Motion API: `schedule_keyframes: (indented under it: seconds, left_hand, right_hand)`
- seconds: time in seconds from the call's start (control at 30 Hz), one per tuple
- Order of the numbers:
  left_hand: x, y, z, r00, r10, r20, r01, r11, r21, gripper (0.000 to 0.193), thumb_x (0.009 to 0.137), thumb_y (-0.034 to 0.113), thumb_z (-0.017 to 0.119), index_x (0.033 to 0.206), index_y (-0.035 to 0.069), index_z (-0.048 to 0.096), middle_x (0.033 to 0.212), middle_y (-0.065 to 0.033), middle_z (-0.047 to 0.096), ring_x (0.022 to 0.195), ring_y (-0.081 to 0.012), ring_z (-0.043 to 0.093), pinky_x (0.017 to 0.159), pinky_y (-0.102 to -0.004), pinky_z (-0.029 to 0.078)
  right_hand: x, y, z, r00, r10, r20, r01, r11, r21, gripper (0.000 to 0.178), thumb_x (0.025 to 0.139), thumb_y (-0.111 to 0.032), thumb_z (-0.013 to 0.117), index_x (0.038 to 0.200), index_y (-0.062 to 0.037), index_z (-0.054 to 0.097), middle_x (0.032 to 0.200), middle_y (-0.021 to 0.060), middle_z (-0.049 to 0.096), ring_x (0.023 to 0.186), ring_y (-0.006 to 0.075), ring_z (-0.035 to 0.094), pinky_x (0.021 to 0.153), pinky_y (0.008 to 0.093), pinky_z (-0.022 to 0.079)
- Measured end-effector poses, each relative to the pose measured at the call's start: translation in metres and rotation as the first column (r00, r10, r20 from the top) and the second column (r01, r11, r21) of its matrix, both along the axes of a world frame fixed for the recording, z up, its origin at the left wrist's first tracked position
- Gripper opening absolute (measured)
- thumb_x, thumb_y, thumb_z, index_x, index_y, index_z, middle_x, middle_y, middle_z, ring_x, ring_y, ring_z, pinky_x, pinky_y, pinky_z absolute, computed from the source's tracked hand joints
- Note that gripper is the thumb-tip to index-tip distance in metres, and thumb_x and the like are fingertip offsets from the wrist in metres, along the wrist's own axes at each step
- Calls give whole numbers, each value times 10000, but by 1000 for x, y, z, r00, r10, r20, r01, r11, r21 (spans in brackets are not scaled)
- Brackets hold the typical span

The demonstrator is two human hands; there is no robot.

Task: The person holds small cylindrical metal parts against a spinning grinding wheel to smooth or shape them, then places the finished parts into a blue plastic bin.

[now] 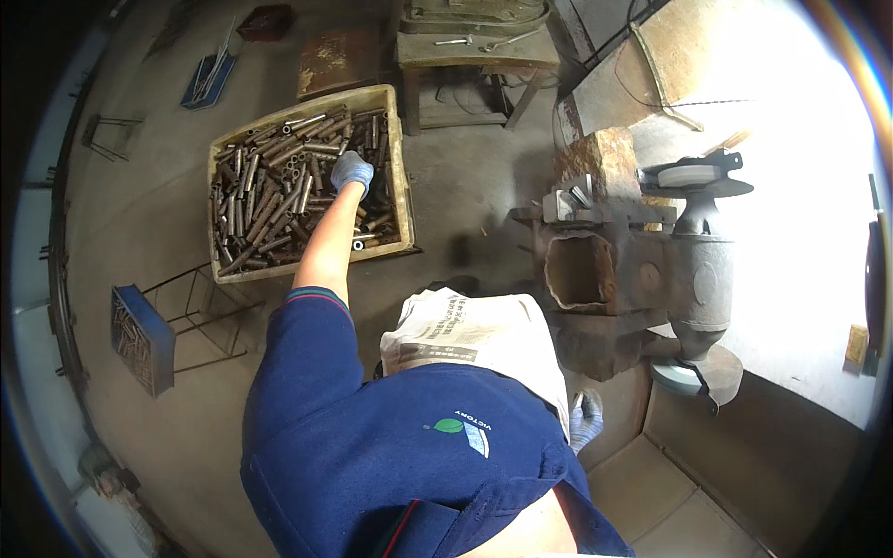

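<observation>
My left hand, in a pale blue-grey glove, reaches out over a large yellowish bin heaped with short metal tubes. Its fingers are curled closed among the tubes on the bin's right side. A tube end shows right by the fingers, but the glove hides what they hold, if anything. My right hand, gloved alike, hangs low beside the light printed apron on my body. Its fingers look curled, with a small pale end showing at their top that I cannot make out.
A bench grinder with two wheels stands at the right, next to a rusty block with a square opening. A worktable with wrenches is at the back. A blue crate of small parts sits on a metal frame at the left.
</observation>
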State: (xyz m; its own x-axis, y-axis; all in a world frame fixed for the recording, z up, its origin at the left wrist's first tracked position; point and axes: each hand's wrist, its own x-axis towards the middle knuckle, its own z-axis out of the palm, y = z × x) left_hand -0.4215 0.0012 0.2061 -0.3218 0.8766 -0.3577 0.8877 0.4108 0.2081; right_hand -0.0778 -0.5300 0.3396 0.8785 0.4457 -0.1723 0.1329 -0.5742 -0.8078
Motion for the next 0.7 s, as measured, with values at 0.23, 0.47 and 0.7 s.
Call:
schedule_keyframes:
  seconds: [0.23,0.47,0.7]
  left_hand:
    - [-14,1,-20,990,64,129,-77,992,102,256,724,201,595,950,114,680,1014,-157,643,929,-318,628,780,-384,508]
    - [-19,-13,4,665,-51,745,-335,871,359,93,741,79,672,795,8,645,675,-55,619,566,-143,598,456,-265,482]
    - [94,-53,128,-68,6,998,-109,994,-14,158,788,133,612,873,1,623,681,-72,626,492,-121,562,414,-218,449]
  right_hand:
    - [-8,-2,13,996,-7,-85,12,998,55,255,808,-79,666,1014,60,614,1011,129,639,915,191,609,829,300,488]
    - [-4,-11,13,1000,-9,8,9,999,52,248,804,-88,665,991,67,615,1034,128,620,924,189,595,820,300,480]
    - [-9,35,46,948,145,282,-191,971,144,181,762,-6,600,920,80,622,993,154,625,922,238,602,820,325,475]
